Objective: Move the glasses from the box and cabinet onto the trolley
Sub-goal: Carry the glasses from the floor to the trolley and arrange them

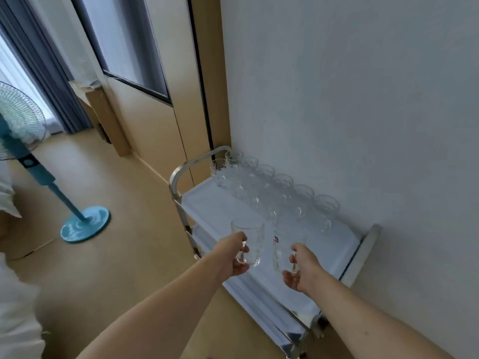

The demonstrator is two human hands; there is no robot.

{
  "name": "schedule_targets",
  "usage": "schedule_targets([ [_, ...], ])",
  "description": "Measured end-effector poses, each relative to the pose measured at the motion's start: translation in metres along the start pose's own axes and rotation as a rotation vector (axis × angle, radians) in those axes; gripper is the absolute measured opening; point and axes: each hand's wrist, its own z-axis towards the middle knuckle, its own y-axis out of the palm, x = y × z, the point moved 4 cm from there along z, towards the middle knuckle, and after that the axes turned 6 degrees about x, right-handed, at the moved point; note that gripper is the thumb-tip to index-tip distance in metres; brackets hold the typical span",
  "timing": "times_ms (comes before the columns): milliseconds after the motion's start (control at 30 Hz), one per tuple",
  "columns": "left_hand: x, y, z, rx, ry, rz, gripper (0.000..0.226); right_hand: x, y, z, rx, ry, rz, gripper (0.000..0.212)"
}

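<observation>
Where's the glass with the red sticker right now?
In the head view, the glass with the red sticker is held in the right hand above the trolley's top tray, beside the left hand's glass.

This looked like a room in a home, perhaps a flat. A teal pedestal fan stood on tan flooring near grey-blue curtains, beside a glazed door and plain white wall.

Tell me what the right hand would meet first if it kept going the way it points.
Probably the glasses on the trolley's top tray; the right hand holds a mug. Depth is unclear.
</observation>
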Motion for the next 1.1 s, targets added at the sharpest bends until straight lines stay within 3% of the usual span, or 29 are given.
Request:
schedule_targets([
  [600, 0.056, 0.080, 0.089, -0.356, 0.042, 0.325, 0.032, 0.005, -0.001, 0.026, 0.353, 0.084, 0.394, 0.030],
  [733, 0.053, 0.096, 0.099, -0.341, 0.028, 0.338, 0.029, 0.009, -0.005, 0.033, 0.397, 0.108, 0.444, 0.029],
  [1100, 0.037, 0.146, 0.130, -0.274, -0.081, 0.101, 0.025, -0.010, -0.025, 0.083, 0.371, 0.065, 0.421, 0.029],
])
